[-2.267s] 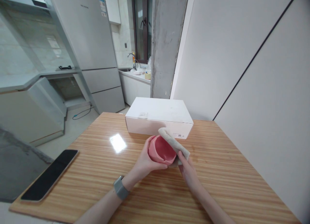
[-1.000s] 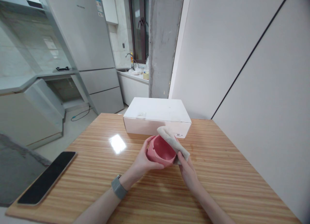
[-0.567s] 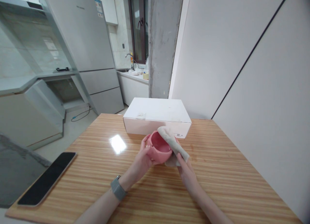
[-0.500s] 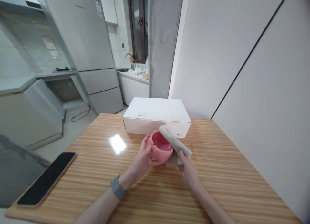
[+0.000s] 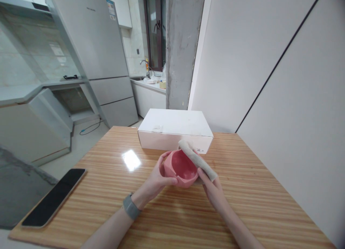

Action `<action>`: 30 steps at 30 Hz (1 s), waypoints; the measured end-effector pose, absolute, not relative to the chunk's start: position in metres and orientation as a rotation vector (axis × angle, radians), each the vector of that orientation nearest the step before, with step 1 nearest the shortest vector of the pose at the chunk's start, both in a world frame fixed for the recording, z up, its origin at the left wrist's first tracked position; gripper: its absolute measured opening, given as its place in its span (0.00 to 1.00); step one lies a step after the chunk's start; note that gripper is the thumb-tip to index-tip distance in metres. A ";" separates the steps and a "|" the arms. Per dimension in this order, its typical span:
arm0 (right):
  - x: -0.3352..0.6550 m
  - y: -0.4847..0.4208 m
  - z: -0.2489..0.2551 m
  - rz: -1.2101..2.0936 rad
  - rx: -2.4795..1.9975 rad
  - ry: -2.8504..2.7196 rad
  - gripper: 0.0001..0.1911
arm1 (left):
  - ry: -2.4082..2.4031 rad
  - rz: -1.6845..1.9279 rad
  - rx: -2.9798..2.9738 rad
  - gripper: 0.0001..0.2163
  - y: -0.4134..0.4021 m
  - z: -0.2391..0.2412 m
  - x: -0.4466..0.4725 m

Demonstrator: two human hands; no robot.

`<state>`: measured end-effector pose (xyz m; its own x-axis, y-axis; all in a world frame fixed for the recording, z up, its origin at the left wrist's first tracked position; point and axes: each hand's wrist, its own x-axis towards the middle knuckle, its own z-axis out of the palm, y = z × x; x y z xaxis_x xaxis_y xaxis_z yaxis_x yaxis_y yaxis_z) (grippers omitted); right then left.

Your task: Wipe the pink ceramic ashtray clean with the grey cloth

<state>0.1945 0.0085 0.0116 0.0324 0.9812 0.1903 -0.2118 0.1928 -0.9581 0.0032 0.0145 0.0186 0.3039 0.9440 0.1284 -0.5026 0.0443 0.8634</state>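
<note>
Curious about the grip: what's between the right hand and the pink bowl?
In the head view, a grey cloth lies between them, though the right thumb may touch the bowl.

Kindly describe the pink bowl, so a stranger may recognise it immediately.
On the wood-grain table, find the white box; look on its near side. There the left hand holds the pink bowl, and the right hand has a pale cloth at the rim. Unlike the box and cloth, the bowl is pink, faceted and hollow, with a small notch.
</note>
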 end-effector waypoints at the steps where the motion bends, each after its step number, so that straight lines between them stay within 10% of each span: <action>1: 0.195 0.007 0.015 1.128 -0.912 -1.198 0.24 | 0.575 1.189 1.011 0.43 0.014 0.018 0.003; 30: 0.172 0.005 -0.019 1.286 -0.910 -1.013 0.30 | 0.942 1.415 1.136 0.47 0.014 0.014 0.018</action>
